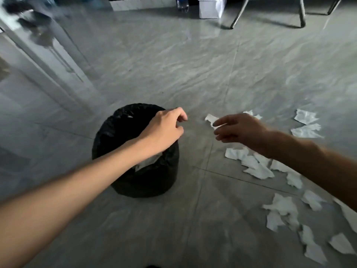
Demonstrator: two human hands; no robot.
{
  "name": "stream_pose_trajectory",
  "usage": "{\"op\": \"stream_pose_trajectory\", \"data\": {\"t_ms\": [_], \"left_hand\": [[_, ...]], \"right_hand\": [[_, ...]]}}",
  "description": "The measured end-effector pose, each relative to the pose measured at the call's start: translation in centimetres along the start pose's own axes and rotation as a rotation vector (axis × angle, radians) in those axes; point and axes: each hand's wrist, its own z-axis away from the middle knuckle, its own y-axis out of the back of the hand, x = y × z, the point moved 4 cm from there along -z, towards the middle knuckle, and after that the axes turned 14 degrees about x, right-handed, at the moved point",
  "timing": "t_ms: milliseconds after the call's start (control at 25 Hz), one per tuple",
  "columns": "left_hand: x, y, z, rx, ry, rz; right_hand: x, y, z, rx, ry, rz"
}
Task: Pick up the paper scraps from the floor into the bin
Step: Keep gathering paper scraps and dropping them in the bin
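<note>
A round bin [135,182] lined with a black bag stands on the grey tiled floor, with white paper [147,162] showing inside it. My left hand [164,128] hovers over the bin's right rim, fingers loosely curled, thumb and forefinger apart, nothing in them. My right hand [239,130] is to the right of the bin, above the floor, pinching a white paper scrap [211,118] at its fingertips. Several torn paper scraps [257,169] lie scattered on the floor under and beyond my right arm, with more at the lower right [282,207].
A glossy table leg or door frame [48,60] runs along the left. Metal chair legs [301,14] stand at the far right, with white boxes [211,6] and a plastic bottle [182,4] at the back wall. Tile joints cross the floor [173,64].
</note>
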Motion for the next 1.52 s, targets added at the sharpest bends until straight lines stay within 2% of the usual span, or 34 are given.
{"op": "stream_pose_trajectory", "data": {"t_ms": [200,280,400,480,600,760,880,960,1040,1160,1240,1360,1440,1520], "left_hand": [[7.8,-6.3,-0.8,-0.324,-0.251,-0.054],[9.7,-9.0,-0.3,-0.456,-0.300,-0.117],[10.1,-12.3,1.2,-0.593,-0.396,-0.238],[9.0,-14.7,2.2,-0.650,-0.417,-0.282],[7.0,-18.9,2.8,-0.618,-0.348,-0.239],[5.4,-25.3,1.4,-0.527,-0.197,-0.245],[5.1,-28.9,0.1,-0.466,-0.232,-0.285],[5.0,-29.7,-0.6,-0.391,-0.266,-0.222],[4.4,-29.5,-0.5,-0.371,-0.252,-0.163],[3.0,-27.8,0.2,-0.354,-0.203,-0.086],[2.6,-26.4,0.0,-0.296,-0.180,-0.019],[4.5,-26.4,-0.3,-0.257,-0.315,0.032],[6.6,-28.4,0.2,-0.325,-0.429,0.029],[7.7,-30.5,0.6,-0.405,-0.466,-0.019]], "right_hand": [[9.1,9.9,1.9,0.113,-0.049,0.298],[13.4,11.8,3.1,0.081,-0.007,0.589],[19.8,12.2,4.9,-0.063,0.081,1.049],[22.4,12.2,5.3,-0.073,0.115,1.154],[23.6,12.6,5.0,0.039,0.182,1.103],[22.5,14.2,5.1,0.241,0.224,0.884],[22.5,16.3,5.5,0.354,0.197,0.745],[22.8,16.9,5.9,0.408,0.174,0.724],[23.2,16.1,6.0,0.395,0.182,0.764],[24.9,13.4,5.2,0.247,0.158,0.879],[25.5,12.5,4.6,0.240,0.148,0.986],[25.4,12.6,4.6,0.261,0.151,1.010],[25.1,13.0,5.1,0.286,0.165,0.977],[24.4,13.6,5.7,0.337,0.170,0.914]]}}
